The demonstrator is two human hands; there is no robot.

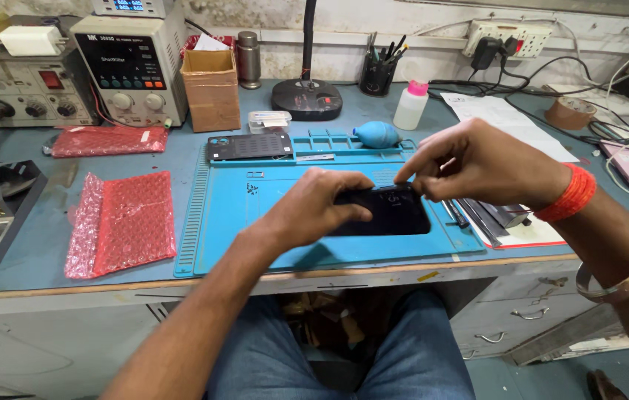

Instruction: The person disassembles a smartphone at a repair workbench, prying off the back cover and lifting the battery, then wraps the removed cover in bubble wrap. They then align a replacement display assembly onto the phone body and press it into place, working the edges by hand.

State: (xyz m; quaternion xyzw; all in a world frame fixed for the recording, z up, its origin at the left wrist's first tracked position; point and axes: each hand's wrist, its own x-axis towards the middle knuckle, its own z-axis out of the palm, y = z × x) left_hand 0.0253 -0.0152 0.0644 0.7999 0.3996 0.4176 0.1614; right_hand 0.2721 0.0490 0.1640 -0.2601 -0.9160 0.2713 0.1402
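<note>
On your mat (pixel 218 222) the phone (pixel 388 215) lies near the front right corner, a back cover (pixel 249 146) at its rear edge; bubble-wrap bags (pixel 121 222) lie left of the mat.

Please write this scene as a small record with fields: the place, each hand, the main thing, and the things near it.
place: blue work mat on a workbench
main thing: black phone, lying flat on the mat
left hand: grips the phone's left end
right hand: fingertips pinch at the phone's top edge
near: pink bubble wrap, blue air blower, white bottle, tools beside the mat
</note>
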